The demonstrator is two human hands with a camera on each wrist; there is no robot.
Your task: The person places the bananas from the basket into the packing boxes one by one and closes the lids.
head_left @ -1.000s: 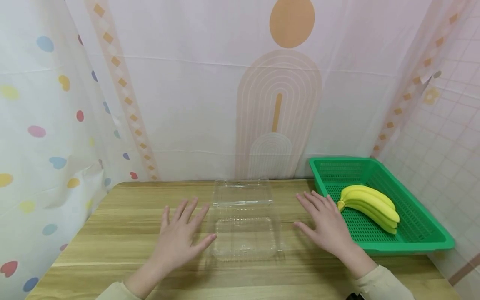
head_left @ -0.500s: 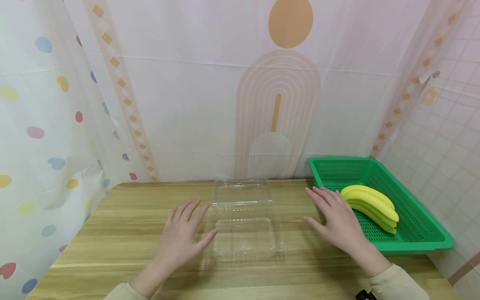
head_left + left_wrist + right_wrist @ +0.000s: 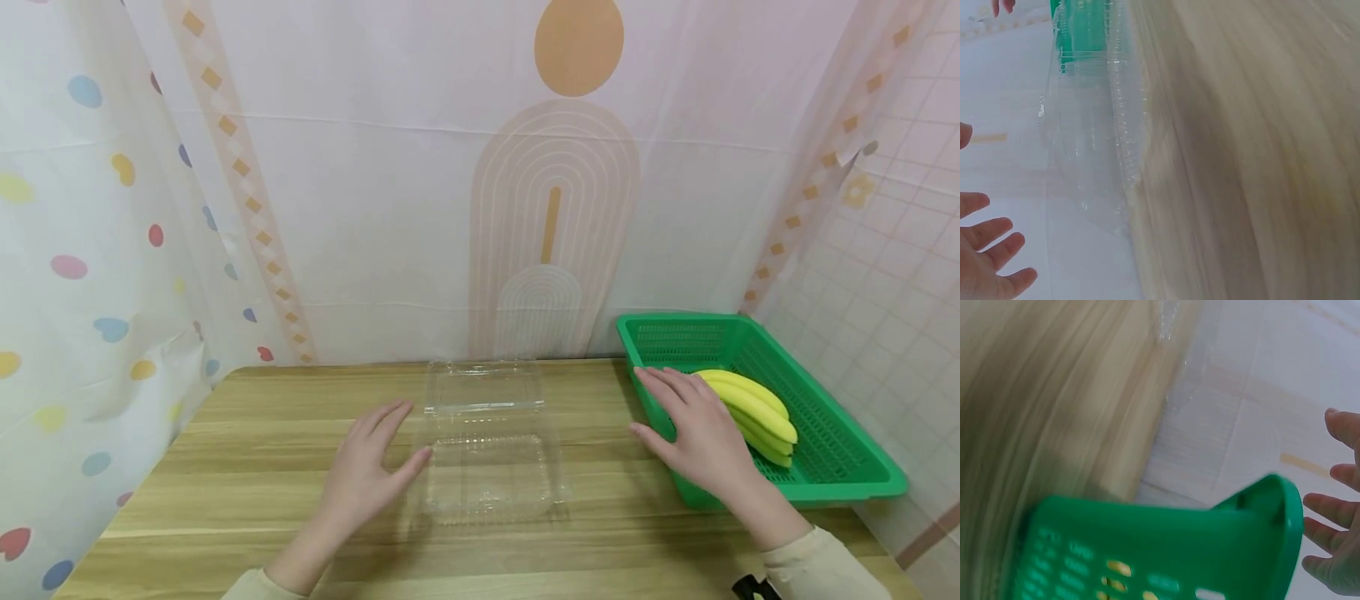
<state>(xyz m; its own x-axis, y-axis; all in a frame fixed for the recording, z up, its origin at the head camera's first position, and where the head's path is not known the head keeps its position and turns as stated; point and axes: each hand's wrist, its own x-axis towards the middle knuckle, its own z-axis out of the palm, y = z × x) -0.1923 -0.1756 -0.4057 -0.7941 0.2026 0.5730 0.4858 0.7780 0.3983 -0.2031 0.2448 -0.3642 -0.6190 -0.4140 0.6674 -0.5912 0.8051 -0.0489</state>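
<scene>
A clear plastic clamshell box (image 3: pixel 487 475) lies on the wooden table with its lid (image 3: pixel 483 385) folded back toward the wall. My left hand (image 3: pixel 363 471) is just left of the box, fingers spread and holding nothing; the left wrist view shows its fingers (image 3: pixel 1004 250) apart from the box. My right hand (image 3: pixel 705 429) hovers over the left side of a green plastic basket (image 3: pixel 840 442), fingers loosely extended, nothing in them. Inside the basket lies a bunch of yellow bananas (image 3: pixel 753 408), its stem end hidden behind my right hand.
The wooden table (image 3: pixel 247 450) runs back to a patterned curtain (image 3: pixel 375 208) hung as a wall. Another curtain (image 3: pixel 892 275) stands close beyond the basket on the right. The basket's raised rim (image 3: pixel 1285 519) shows near my right fingers.
My right hand has moved right, from beside the basket to over its left side, covering the bananas' stem. The left hand has turned slightly beside the box. Nothing has been picked up.
</scene>
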